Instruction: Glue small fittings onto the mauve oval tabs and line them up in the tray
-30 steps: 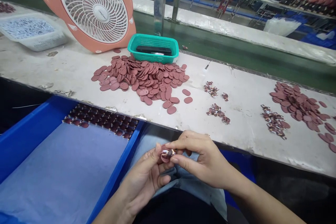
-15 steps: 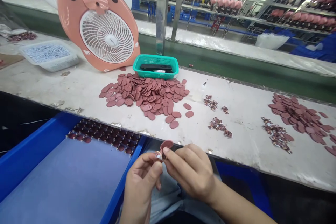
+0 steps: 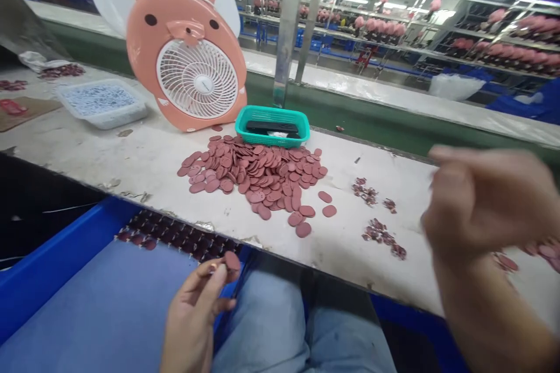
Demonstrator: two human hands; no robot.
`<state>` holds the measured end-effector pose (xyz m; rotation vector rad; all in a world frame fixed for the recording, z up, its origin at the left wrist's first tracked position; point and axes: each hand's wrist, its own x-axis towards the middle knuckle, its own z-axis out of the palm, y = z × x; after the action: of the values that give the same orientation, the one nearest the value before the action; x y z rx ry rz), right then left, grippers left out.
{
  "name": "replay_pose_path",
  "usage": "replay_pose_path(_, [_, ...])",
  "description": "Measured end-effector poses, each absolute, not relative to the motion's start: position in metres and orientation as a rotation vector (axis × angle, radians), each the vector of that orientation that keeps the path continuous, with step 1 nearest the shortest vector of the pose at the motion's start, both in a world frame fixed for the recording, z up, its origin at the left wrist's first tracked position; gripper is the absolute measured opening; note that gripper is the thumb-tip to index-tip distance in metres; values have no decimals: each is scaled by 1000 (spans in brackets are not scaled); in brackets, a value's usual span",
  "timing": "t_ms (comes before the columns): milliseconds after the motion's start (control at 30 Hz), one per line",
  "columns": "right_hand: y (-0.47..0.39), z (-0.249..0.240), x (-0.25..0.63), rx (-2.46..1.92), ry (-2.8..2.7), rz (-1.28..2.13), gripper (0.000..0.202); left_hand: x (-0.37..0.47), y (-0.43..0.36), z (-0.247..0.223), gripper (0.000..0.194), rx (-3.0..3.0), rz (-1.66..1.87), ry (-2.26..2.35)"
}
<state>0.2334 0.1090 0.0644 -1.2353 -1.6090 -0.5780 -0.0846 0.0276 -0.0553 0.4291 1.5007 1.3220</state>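
My left hand pinches a reddish-brown oval disc between thumb and fingers, beside the blue crate's right edge. A small whitish bit shows at the fingertips, too small to name. My right hand is raised over the right side of the bench and smeared by motion; whether it holds anything cannot be seen. Under it, partly hidden, lie more reddish-brown discs. A large heap of such discs covers the middle of the bench. Small brown-and-white parts lie in little clusters between heap and right hand.
A pink animal-shaped fan stands behind the heap, next to a green basket holding a black object. Further left sits a white tray of small bluish pieces. Rows of dark parts lie in the blue crate. A metal post rises behind.
My hands have come apart. The left moved leftward with the disc in its fingers; the right swung up and right over the bench. The camera view has shifted slightly.
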Motion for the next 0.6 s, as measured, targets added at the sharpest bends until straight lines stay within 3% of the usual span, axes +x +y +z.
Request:
replay_pose_path(67, [173,69,275,-1488,-1372,-653,31,-122,33,-75,48,605,1328,1744])
replay_pose_path(233, [296,36,328,-2085,-1469,-283,23,-215,41,-125,41,820,1073,2285])
replay_pose_path(333, [327,12,335,-2250,-1533,-170,27,-249,53,-149,32,919,856,2399])
replay_pose_path(600, [373,-30,341,-2360,-1801,-69,55,-279,91,-191,38,992,534,2483])
